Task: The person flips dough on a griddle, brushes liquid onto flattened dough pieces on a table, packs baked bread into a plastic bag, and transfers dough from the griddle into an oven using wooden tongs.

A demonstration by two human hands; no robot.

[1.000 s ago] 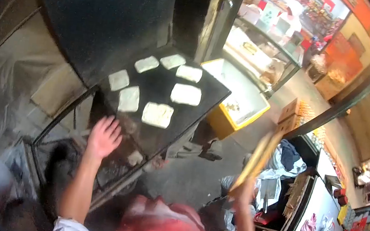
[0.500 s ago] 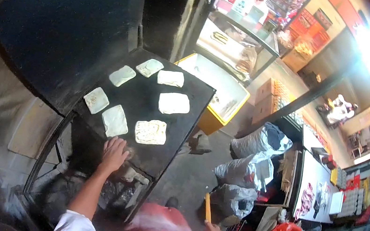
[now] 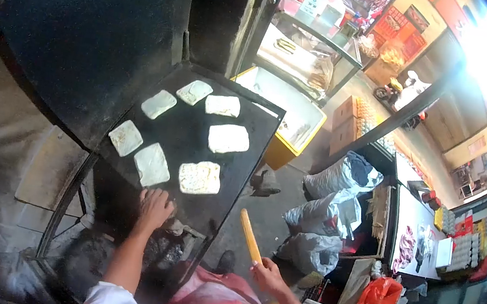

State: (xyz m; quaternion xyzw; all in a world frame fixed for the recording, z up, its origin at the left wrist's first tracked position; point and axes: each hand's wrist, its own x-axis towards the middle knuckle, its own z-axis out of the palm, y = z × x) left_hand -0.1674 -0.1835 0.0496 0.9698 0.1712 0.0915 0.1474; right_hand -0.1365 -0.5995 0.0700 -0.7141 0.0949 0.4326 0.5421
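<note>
My left hand (image 3: 156, 207) rests at the near edge of a black griddle (image 3: 199, 158), palm down. Its fingers are slightly apart and bent, just below a pale rectangular flatbread (image 3: 152, 165), with nothing seen in them. Several more flatbreads lie in a ring on the plate; the nearest right-hand flatbread (image 3: 199, 177) has browned spots. Off the griddle's right side, my right hand (image 3: 268, 275) is closed around the lower end of a long, flat, yellowish wooden stick (image 3: 250, 234), which points up toward the griddle.
Behind the griddle stands a yellow-rimmed white box (image 3: 274, 110). Filled grey sacks (image 3: 338, 184) line the floor at right, beside a table (image 3: 413, 219) with egg trays (image 3: 464, 254). A red plastic bag (image 3: 380, 295) lies lower right. A dark panel (image 3: 91, 37) rises at left.
My right hand has come up and left, bringing the wooden stick closer to the griddle. My left hand has shifted slightly down, away from the flatbread.
</note>
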